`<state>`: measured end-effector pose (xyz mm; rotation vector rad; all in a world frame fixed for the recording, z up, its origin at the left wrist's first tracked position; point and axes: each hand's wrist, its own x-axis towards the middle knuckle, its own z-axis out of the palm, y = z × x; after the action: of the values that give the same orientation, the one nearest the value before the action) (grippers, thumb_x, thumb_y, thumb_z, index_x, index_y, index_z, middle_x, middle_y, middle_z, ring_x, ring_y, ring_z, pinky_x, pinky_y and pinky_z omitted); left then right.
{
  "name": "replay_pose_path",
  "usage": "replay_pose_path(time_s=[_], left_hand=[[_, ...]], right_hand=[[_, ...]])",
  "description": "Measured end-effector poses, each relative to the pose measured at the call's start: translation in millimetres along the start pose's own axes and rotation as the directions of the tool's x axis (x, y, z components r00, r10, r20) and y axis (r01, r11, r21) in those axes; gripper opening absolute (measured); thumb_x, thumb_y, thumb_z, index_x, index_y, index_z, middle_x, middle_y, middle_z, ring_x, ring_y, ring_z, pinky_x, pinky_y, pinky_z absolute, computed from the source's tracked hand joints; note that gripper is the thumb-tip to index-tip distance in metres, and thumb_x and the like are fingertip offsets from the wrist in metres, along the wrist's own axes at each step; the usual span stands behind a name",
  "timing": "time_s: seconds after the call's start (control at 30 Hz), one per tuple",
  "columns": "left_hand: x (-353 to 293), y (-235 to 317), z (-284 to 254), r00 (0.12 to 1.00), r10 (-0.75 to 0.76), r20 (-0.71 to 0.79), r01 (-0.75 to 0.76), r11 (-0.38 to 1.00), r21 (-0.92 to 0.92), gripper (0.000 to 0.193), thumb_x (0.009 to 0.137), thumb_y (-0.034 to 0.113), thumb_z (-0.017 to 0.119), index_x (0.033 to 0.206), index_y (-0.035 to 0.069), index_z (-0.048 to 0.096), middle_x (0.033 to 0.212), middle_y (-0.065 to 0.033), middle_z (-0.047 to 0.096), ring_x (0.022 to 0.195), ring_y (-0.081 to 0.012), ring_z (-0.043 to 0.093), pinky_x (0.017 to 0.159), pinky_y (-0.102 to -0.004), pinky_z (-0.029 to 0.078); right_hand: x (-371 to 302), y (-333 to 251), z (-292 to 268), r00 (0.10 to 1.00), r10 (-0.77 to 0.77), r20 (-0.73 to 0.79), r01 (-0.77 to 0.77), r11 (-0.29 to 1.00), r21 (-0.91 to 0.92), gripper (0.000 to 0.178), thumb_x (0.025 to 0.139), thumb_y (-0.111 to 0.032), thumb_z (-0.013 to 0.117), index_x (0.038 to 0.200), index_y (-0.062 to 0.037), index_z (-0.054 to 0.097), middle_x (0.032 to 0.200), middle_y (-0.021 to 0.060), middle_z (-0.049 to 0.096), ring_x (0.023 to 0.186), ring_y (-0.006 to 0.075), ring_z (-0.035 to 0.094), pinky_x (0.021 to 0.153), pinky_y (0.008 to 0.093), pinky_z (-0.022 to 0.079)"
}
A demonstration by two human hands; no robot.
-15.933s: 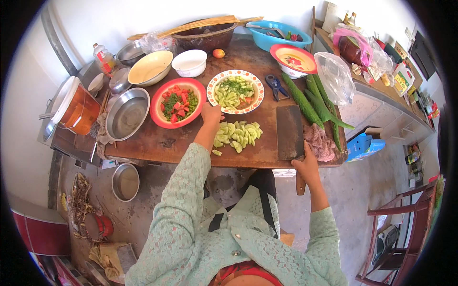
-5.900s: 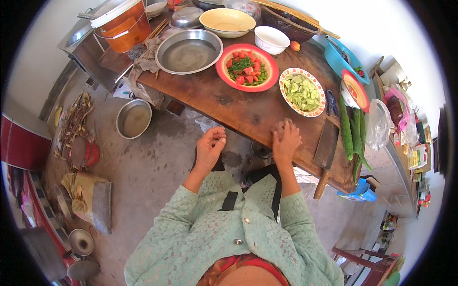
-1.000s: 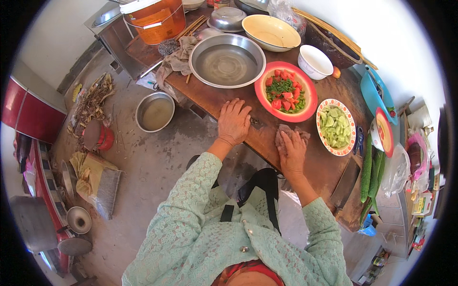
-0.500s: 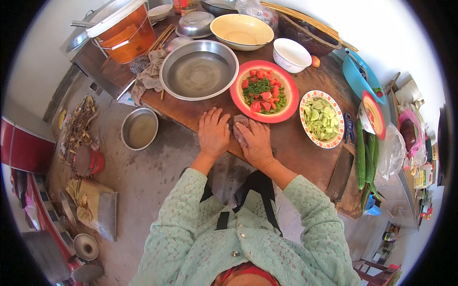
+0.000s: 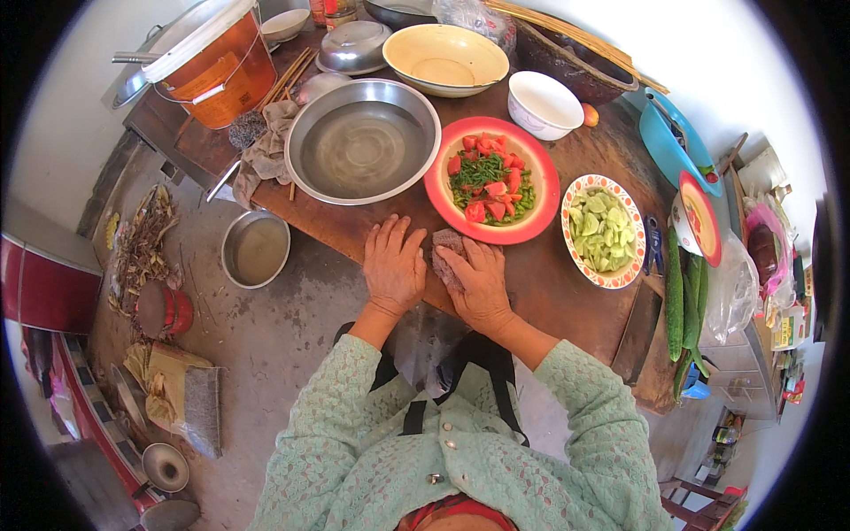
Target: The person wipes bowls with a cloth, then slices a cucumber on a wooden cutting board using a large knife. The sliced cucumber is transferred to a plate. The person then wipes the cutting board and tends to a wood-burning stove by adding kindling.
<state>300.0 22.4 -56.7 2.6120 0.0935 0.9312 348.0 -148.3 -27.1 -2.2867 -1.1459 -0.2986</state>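
Note:
At the front edge of the wooden table (image 5: 558, 274), my left hand (image 5: 394, 267) lies flat with its fingers stretched out, holding nothing. Beside it my right hand (image 5: 479, 279) is closed over a brownish-purple cloth (image 5: 449, 250), which shows at the thumb side. Just beyond the cloth is a red-rimmed plate (image 5: 534, 219) with chopped tomatoes (image 5: 496, 205) and chopped greens (image 5: 482, 171). A metal basin (image 5: 363, 146) of water stands past my left hand. Right of the plate, a patterned bowl (image 5: 571, 239) holds sliced green vegetable (image 5: 605, 226).
A cleaver (image 5: 637, 334) and long cucumbers (image 5: 677, 305) lie along the table's right side. Farther back stand a cream basin (image 5: 443, 55), a white bowl (image 5: 544, 104) and a blue basin (image 5: 677, 150). An orange bucket (image 5: 232, 75) is at the back left; a small metal basin (image 5: 256, 250) sits lower, left of the table.
The view has shifted slightly, so the table things appear a little lower. Both hands stay at nearly the same place on the table edge, the right one still on the cloth.

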Motion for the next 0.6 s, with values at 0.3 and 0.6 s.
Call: replay_pose_path(time_s=[0.3, 0.6], left_hand=[[0.7, 0.3, -2.3, 1.000, -0.016, 0.016, 0.016, 1.000, -0.016, 0.031, 0.084, 0.020, 0.053, 0.110, 0.008, 0.065, 0.126, -0.0148, 0.056, 0.123, -0.0345, 0.048, 0.106, -0.0508, 0.033], [-0.4, 1.3, -2.3, 0.999, -0.032, -0.030, 0.030, 0.999, -0.045, 0.035, 0.076, 0.020, 0.059, 0.109, 0.009, 0.064, 0.124, -0.0159, 0.057, 0.123, -0.0334, 0.049, 0.107, -0.0504, 0.034]], right_hand=[[0.8, -1.3, -0.8, 1.000, 0.014, 0.028, -0.014, 1.000, 0.000, 0.043, 0.081, -0.015, 0.064, 0.123, -0.0099, 0.060, 0.129, 0.0222, 0.050, 0.121, 0.0395, 0.045, 0.105, 0.0526, 0.028], [0.8, -2.3, 0.9, 0.998, 0.014, 0.053, -0.012, 1.000, -0.023, 0.043, 0.080, -0.013, 0.063, 0.124, -0.0118, 0.061, 0.129, 0.0214, 0.050, 0.121, 0.0395, 0.045, 0.104, 0.0529, 0.029]])
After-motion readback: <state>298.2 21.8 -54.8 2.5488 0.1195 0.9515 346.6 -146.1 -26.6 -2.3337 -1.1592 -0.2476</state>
